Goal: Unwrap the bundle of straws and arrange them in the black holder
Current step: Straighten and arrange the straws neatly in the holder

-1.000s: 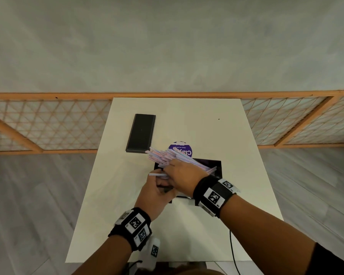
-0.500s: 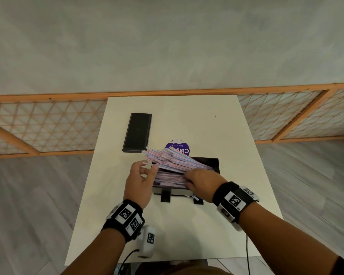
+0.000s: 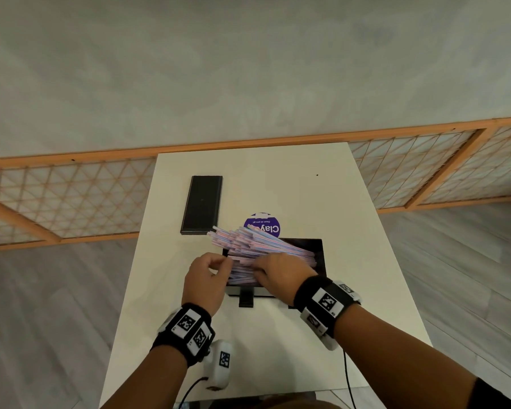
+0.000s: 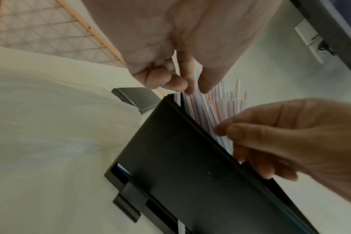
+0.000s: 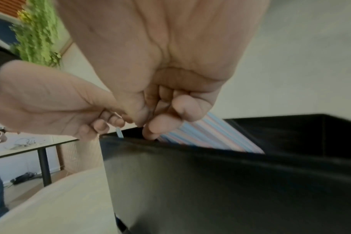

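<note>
A black holder (image 3: 319, 261) stands on the white table (image 3: 278, 178) with pink, blue and white straws (image 3: 248, 240) leaning out of it toward the far left. At the holder's left edge, the thumb and forefinger of my left hand (image 3: 226, 262) pinch a straw (image 4: 192, 95). My right hand (image 3: 258, 265) is just right of it, fingers curled down into the straws (image 5: 210, 134) inside the holder (image 5: 210, 182). The lower ends of the straws are hidden by the holder's front wall (image 4: 190, 174).
A flat black lid (image 3: 201, 205) lies at the far left of the table. A round purple label (image 3: 264, 227) shows behind the straws. A white device (image 3: 220, 364) with a cable sits at the near edge. A wooden lattice screen (image 3: 71, 196) runs behind the table.
My right hand drew back from lying over the straws, then came in again at their near side. My left hand rose from under it to the holder's left edge and pinches a straw.
</note>
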Demonstrator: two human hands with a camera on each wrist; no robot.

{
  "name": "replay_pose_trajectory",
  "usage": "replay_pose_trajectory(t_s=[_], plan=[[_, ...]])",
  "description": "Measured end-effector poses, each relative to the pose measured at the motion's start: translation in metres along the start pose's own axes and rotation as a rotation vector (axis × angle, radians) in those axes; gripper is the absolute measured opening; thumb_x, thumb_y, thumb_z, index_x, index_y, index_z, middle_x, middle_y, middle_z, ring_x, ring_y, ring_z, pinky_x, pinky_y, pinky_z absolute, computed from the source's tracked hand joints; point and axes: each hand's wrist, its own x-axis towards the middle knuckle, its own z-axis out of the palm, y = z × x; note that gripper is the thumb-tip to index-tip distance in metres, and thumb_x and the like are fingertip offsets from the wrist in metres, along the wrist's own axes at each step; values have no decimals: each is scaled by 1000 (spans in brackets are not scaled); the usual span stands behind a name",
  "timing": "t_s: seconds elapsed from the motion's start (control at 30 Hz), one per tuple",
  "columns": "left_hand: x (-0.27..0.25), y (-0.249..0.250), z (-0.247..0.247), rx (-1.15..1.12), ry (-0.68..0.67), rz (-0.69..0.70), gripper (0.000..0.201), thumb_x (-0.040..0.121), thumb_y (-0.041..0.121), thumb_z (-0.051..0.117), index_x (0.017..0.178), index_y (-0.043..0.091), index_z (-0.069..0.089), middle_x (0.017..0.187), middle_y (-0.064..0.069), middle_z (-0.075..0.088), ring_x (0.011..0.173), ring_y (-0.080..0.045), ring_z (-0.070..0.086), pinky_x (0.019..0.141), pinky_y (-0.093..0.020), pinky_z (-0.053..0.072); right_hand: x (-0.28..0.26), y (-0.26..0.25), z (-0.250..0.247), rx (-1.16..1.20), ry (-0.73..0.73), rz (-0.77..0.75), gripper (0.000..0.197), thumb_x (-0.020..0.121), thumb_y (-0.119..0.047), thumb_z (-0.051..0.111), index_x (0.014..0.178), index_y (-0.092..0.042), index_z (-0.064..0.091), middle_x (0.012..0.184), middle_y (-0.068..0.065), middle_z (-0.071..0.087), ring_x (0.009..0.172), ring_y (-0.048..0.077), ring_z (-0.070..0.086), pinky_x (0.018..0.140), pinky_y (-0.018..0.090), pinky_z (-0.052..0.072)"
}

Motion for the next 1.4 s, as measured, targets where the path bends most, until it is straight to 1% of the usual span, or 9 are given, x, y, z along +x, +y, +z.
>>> replay_pose_trajectory(t_s=[0.13,0.3,0.4,0.53,0.67,0.9,0.97,1.23,1.4], plan=[[-10,9,-7,86,20,86,20,93,39,69,108,33,58,109,8,58,87,-6,60,73,-20,48,-17,19,1,27,237,35,28,97,-41,48,101,-19,65,104,3,63,96,24,63,81,37,53],[-21,1,3,354,-221,383,53,85,54,66,132,33,54,125,12,52,110,-10,58,93,-32,54,-29,47,15,-95,-34,142,83,73,-82,41,125,-19,55,130,5,52,120,29,54,102,41,47],[-26,3,14,537,-282,497,60,87,55,61,138,26,52,133,7,53,114,-14,55,96,-30,51,-28,51,22,-161,-64,129,79,75,-79,49,127,-20,51,128,6,53,118,30,54,100,42,48],[-23,4,27,596,-255,598,31,99,42,48,122,29,65,116,6,59,97,-17,59,84,-35,54,-22,54,29,-217,-31,91,62,83,-63,54,127,-19,53,129,8,56,119,31,54,100,42,47],[-19,0,30,735,-181,572,13,94,32,57,98,32,70,108,5,61,90,-25,58,73,-40,52,-26,53,39,-232,-45,101,63,86,-53,57,136,-16,47,133,10,57,120,33,56,102,42,45],[-11,-5,31,674,-178,525,25,95,38,48,95,32,72,100,8,65,83,-24,59,70,-41,52,-22,52,35,-150,15,122,58,80,-44,56,129,-16,40,110,7,72,98,32,68,88,36,51],[-12,-5,32,706,-194,521,33,96,42,40,96,33,72,100,10,67,84,-23,61,71,-40,51,-22,52,32,-133,-2,130,59,77,-47,57,125,-19,37,104,4,73,95,31,69,91,36,49],[-14,0,31,762,-222,482,29,102,42,40,102,34,68,104,13,68,93,-20,58,79,-35,44,-15,49,21,-107,-28,146,61,71,-54,61,121,-24,44,102,1,71,96,28,66,99,37,47],[-15,6,28,812,-240,484,38,102,44,32,94,31,67,96,11,69,89,-20,60,77,-35,44,-21,49,7,-100,-60,95,67,69,-59,68,121,-24,45,115,2,67,102,28,64,88,34,48]])
